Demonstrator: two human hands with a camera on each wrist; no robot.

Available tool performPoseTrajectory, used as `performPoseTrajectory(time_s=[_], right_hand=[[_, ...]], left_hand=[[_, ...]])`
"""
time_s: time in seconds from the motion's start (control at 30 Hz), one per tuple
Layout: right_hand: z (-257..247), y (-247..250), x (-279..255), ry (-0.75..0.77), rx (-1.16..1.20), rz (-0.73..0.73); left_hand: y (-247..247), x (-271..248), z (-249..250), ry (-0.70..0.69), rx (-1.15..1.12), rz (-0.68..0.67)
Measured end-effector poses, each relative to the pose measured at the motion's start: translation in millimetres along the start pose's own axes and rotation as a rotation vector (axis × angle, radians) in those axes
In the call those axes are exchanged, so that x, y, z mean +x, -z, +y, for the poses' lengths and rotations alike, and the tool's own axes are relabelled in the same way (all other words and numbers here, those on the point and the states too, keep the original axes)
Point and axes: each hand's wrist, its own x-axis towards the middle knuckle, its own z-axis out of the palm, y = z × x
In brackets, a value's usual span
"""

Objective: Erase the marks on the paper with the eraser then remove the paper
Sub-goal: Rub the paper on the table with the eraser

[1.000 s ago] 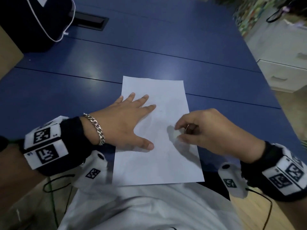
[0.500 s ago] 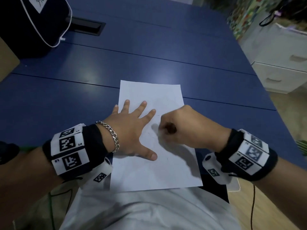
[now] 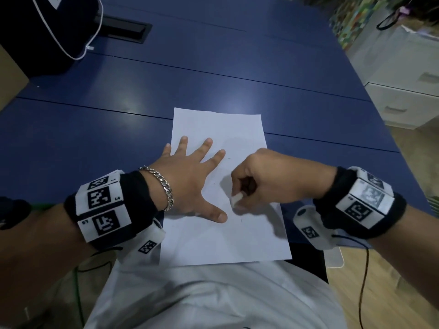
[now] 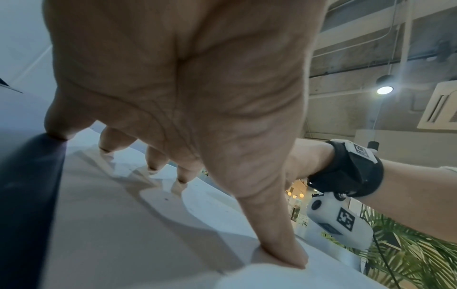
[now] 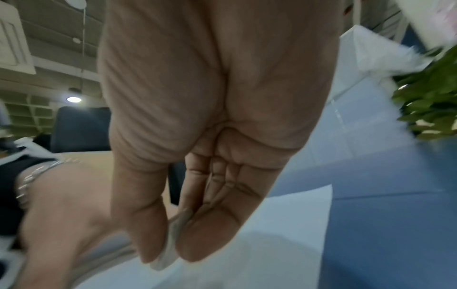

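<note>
A white sheet of paper lies on the blue table near its front edge. My left hand presses flat on the paper's left half, fingers spread; in the left wrist view its fingertips touch the paper. My right hand pinches a small white eraser between thumb and fingers, its tip on the paper just right of my left thumb. The right wrist view shows the eraser between thumb and fingers over the paper. Only faint small marks show on the sheet.
A dark bag with a white cord sits at the table's far left, beside a black cable slot. White drawers stand off the table's right. The table's right edge runs close to my right wrist.
My right hand with the eraser has moved back toward me and slightly right along the paper, the eraser now showing. The left hand stays pressed on the sheet.
</note>
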Motion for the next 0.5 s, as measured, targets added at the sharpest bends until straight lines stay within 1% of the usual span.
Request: performPoseTrajectory(time_s=[0.07,0.1,0.2,0.27,0.37,0.5], right_hand=[[11,9,-3,-0.031,0.004,0.11],[16,11,-5,-0.047,0.013,0.14],[19,0,-15,-0.065,0.027,0.124],[17,-9,-20,-0.073,0.044,0.128],[19,-5,-19,-0.066,0.053,0.14],[25,8,-3,-0.052,0.089,0.23]], left_hand=[[-1,0,-2,-0.002,-0.011,0.0],[-1,0,-3,-0.004,-0.016,-0.004],[0,0,-9,-0.022,-0.096,-0.01],[3,4,-14,-0.026,-0.16,0.033],[3,8,-17,-0.039,-0.134,0.071],[0,11,-13,-0.075,-0.108,0.029]])
